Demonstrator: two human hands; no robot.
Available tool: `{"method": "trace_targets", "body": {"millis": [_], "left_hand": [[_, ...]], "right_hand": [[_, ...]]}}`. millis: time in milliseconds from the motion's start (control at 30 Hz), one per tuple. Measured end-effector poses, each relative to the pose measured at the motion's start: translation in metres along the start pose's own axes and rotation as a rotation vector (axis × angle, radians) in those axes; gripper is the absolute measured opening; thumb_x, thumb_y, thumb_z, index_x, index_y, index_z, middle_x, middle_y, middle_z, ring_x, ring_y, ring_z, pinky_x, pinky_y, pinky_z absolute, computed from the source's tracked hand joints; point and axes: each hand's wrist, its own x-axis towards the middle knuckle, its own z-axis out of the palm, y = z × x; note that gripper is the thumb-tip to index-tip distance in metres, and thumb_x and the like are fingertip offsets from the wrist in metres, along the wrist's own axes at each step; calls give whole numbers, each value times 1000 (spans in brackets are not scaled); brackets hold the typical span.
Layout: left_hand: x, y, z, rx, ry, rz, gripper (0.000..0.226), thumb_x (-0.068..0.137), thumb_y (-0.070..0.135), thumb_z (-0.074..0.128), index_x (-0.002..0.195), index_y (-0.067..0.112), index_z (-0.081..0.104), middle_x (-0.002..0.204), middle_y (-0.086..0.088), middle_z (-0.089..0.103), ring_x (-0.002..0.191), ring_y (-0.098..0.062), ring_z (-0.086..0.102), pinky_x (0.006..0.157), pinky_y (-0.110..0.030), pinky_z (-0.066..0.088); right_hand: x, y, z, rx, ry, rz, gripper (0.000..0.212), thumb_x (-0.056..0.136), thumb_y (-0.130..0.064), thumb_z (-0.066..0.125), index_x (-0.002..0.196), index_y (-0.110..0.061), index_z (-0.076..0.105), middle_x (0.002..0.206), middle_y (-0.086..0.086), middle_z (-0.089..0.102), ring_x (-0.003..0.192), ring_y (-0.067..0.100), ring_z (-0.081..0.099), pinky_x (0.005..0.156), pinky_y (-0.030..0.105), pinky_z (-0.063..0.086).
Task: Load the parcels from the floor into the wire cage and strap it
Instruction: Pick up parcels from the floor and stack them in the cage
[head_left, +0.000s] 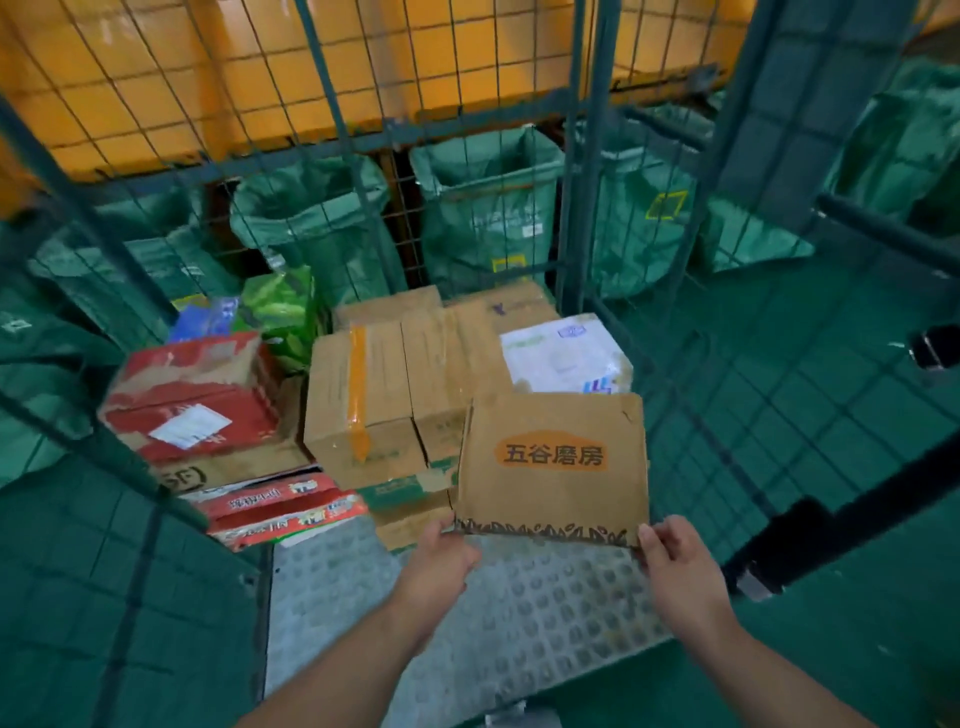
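Your left hand (441, 551), right hand (675, 566) pinch bottom corners of flat brown cardboard box (553, 467), lower centre. Looks light, stiff; worn corners may crumple, so grip sides.

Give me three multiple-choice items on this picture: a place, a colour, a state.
1. The white parcel lies where? A) beyond the held box B) on the red box C) outside the cage
2. The label on the held box is: A) blue B) orange C) white
3. The held box is: A) gripped by left hand and right hand B) gripped by one hand C) lying free
1 A: it shows past the box's far edge. 2 B: an orange patch bears the writing. 3 A: each hand pinches a near corner.
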Motion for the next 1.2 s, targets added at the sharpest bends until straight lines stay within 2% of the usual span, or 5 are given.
{"method": "trace_targets", "body": {"millis": [133,300,767,967,1200], "left_hand": [[50,52,-12,-72,-43,84,52,94,7,62,139,27,45,130,3,62,106,-15,62,79,-31,51],[102,115,-36,-124,-42,126,62,85,19,69,135,42,42,138,7,55,117,-18,60,106,-47,50],[188,188,-101,-276,215,113,67,94,7,62,149,37,38,146,7,49,127,-23,55,109,-51,47],[229,219,-126,-284,344,118,44,99,4,56,121,41,46,108,12,61,92,-12,63,71,-30,53],[295,254,-167,-244,390,169,45,95,5,60,119,42,52,109,13,63,100,-9,61,94,-41,51]], "right_hand": [[45,-54,4,-2,82,1,30,105,-40,48,87,-18,55,84,5,65,76,21,63,64,37,45],[109,-122,18,14,139,-65,28,104,-41,52,86,-21,57,84,1,69,80,21,66,74,42,52],[246,-230,116,84,-75,-224,26,104,-36,55,83,-20,55,79,4,69,81,28,68,82,48,53],[295,-273,166,78,-206,-262,26,106,-34,51,85,-18,53,80,5,65,75,23,61,65,35,42],[337,-321,218,46,-223,-242,23,107,-35,48,90,-19,53,83,-6,60,76,8,55,57,25,34]]}}
